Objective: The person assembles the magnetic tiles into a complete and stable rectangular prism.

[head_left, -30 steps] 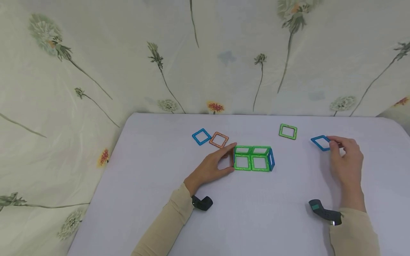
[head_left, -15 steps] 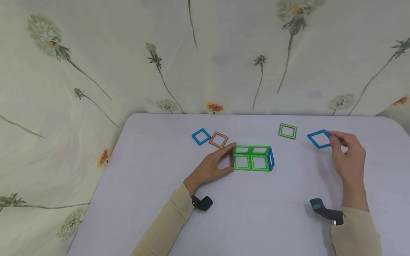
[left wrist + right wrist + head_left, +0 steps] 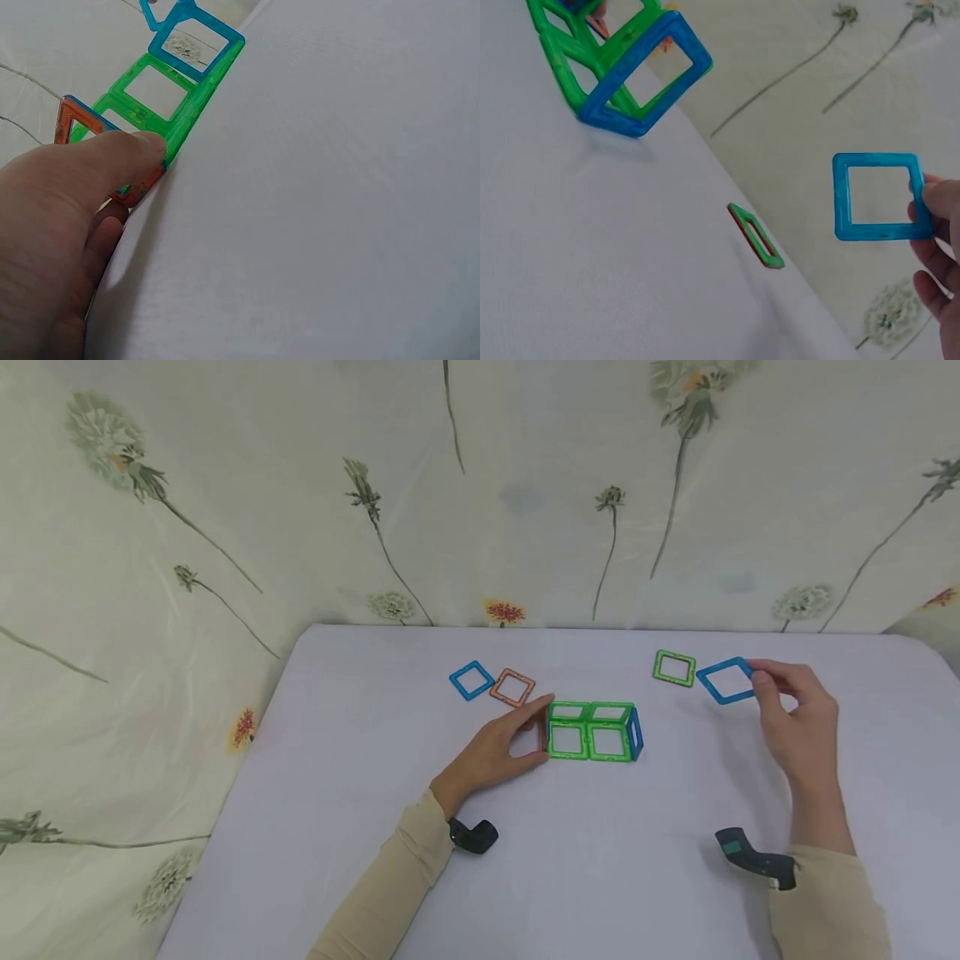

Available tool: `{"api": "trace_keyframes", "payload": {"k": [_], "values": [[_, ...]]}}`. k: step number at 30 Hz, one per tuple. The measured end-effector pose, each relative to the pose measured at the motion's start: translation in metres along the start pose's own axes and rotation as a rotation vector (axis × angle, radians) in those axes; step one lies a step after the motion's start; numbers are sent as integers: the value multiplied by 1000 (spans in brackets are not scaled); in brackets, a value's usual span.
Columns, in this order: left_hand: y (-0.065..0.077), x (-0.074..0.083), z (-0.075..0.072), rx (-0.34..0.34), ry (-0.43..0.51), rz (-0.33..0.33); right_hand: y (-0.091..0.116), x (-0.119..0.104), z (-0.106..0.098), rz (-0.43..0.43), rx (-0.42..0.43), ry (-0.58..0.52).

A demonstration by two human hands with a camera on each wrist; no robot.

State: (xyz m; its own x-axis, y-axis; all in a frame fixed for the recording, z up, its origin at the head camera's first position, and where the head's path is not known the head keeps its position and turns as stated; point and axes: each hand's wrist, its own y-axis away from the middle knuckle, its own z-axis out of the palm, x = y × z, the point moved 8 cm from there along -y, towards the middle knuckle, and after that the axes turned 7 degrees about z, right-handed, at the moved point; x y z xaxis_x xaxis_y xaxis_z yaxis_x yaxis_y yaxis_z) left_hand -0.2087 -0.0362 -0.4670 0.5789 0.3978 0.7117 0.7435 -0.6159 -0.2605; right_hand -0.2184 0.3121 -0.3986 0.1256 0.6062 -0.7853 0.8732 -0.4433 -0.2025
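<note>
My left hand (image 3: 491, 750) grips the left end of a magnetic tile structure on the table, thumb at the near edge and a finger at the far edge. Green square frames (image 3: 588, 742) form its front and top. An orange tile (image 3: 75, 112) with a blue one against it closes the left end, partly hidden by the hand. At the right end stands a blue tile (image 3: 615, 120). My right hand (image 3: 802, 718) pinches a blue square magnetic tile (image 3: 841, 196) by one edge between thumb and fingers, raised above the table at the right.
A green loose tile (image 3: 673, 682) lies behind and right of the structure, a reddish edge under it. Behind its left end lie a blue loose tile (image 3: 460, 688) and an orange loose tile (image 3: 505, 700), corners touching. A flowered cloth (image 3: 555, 543) hangs behind the white table (image 3: 600, 877).
My right hand has lifted the blue tile, turned it a little, and moved it left towards the loose green tile. The left hand and the structure have stayed in place.
</note>
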Motion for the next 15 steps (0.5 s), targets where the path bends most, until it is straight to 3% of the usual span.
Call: {"api": "trace_keyframes", "payload": {"k": [15], "values": [[-4,0,3,11,0,-14,2,-23,13,-183,-69,-144]]}}
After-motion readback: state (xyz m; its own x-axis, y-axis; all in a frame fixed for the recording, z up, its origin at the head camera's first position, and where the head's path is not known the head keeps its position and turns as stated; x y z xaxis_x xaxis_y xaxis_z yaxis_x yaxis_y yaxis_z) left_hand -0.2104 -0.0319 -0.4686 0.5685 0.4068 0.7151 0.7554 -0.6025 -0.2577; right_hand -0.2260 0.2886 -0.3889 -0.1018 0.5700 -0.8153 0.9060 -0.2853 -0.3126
